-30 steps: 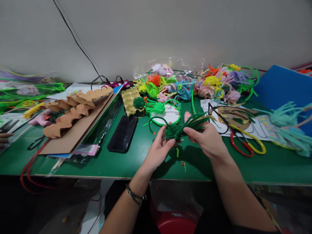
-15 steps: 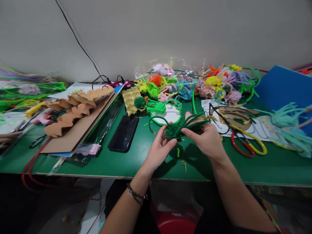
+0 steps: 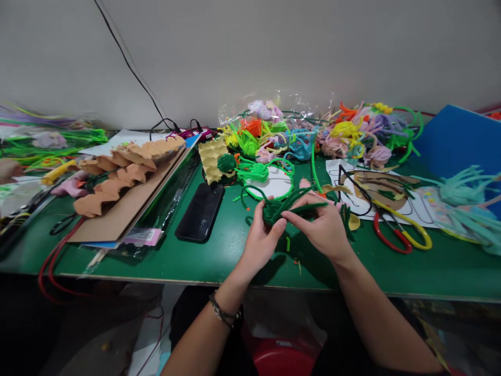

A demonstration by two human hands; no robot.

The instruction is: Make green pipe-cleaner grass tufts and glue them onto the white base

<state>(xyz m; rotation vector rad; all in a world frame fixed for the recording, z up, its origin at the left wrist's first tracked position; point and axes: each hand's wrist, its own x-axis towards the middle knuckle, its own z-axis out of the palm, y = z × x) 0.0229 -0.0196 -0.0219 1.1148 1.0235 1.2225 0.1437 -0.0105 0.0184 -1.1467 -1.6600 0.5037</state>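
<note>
Above the green table, my left hand (image 3: pixel 260 240) is closed around a dark green bundle of fuzzy stems (image 3: pixel 273 211). Thumb and fingers of my right hand (image 3: pixel 323 224) pinch the same bundle at its right side, where loose stems fan out to the right. One stem loops out to the left of the bundle. Just behind the hands lies a white disc (image 3: pixel 277 183) with a green edge, and a bright green stem piece (image 3: pixel 256 171) rests at its left. Part of the bundle is hidden by my fingers.
A black phone (image 3: pixel 200 211) lies left of my hands, beside cardboard (image 3: pixel 117 219) with egg-carton strips. Red-and-yellow scissors (image 3: pixel 422 234) lie right, near a paper drawing (image 3: pixel 425 209). Colourful stem bundles (image 3: pixel 348 133) pile up behind. Another person's hand (image 3: pixel 10 169) shows at far left.
My right hand has shifted slightly left and closer to my left hand on the bundle. At far left, the other person's hand has moved up, and dark-handled tools now show below it.
</note>
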